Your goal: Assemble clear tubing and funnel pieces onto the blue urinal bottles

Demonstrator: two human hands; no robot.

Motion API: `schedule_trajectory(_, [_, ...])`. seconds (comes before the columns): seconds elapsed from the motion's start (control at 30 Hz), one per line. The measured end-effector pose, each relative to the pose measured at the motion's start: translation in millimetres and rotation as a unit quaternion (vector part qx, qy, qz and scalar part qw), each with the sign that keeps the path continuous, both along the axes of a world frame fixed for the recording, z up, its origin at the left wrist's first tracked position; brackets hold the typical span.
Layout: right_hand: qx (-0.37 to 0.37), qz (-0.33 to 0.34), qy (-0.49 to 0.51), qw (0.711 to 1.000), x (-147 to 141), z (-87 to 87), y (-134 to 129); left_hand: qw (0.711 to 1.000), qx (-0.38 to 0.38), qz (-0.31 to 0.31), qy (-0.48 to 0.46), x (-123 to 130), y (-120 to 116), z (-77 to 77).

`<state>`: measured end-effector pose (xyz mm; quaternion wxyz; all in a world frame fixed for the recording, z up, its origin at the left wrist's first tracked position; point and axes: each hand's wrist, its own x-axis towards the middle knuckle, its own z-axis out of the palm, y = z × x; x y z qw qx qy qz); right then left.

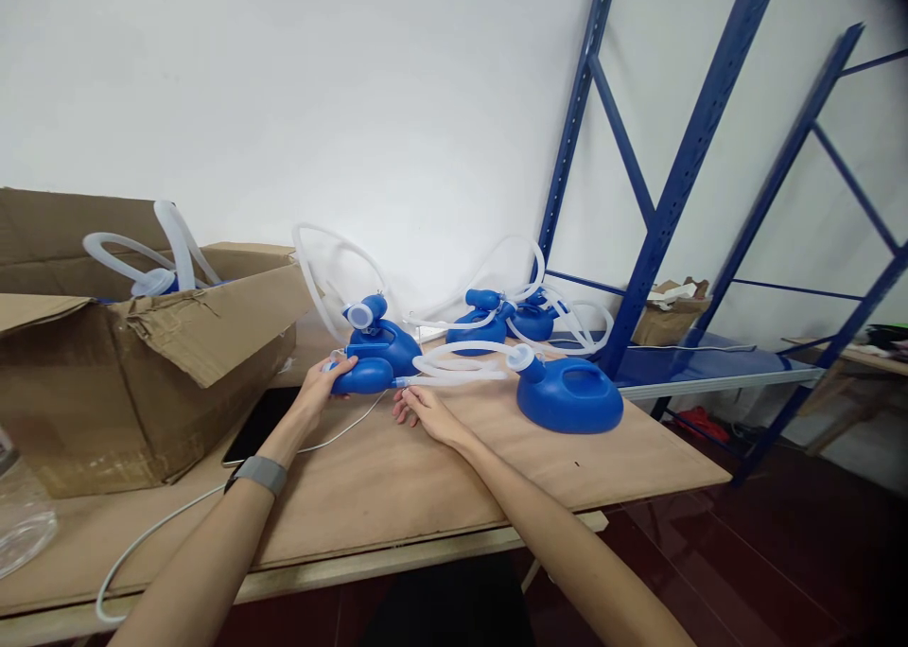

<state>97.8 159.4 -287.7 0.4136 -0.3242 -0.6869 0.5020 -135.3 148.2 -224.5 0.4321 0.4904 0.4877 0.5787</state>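
Observation:
In the head view my left hand grips a rounded blue plastic piece, its thumb on top. A translucent white hose leads from a clear connector at this piece's right end and loops toward a blue handled bottle. Just below the connector is my right hand, thumb and forefinger pinched together. Whatever is between those fingertips is too small to make out. Right behind the held piece stands another blue bottle with a white-capped neck.
Blue bottles with coiled hoses stand near the wall. An open cardboard box containing more hoses fills the left side. A dark tablet and white cable lie on the wooden table. Blue shelving rises at right.

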Motion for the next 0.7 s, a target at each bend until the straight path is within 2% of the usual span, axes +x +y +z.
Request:
schedule_trajectory(0.43, [-0.014,-0.001,0.002,1.0,2.9,-1.4,6.2,1.0,-0.024,-0.008,0.001,-0.4,5.4,-4.8])
schedule_trajectory(0.7, [0.038,-0.053,-0.013,0.998,3.6,-0.8,2.4,0.993,-0.115,-0.018,0.008,1.5,3.3,-1.7])
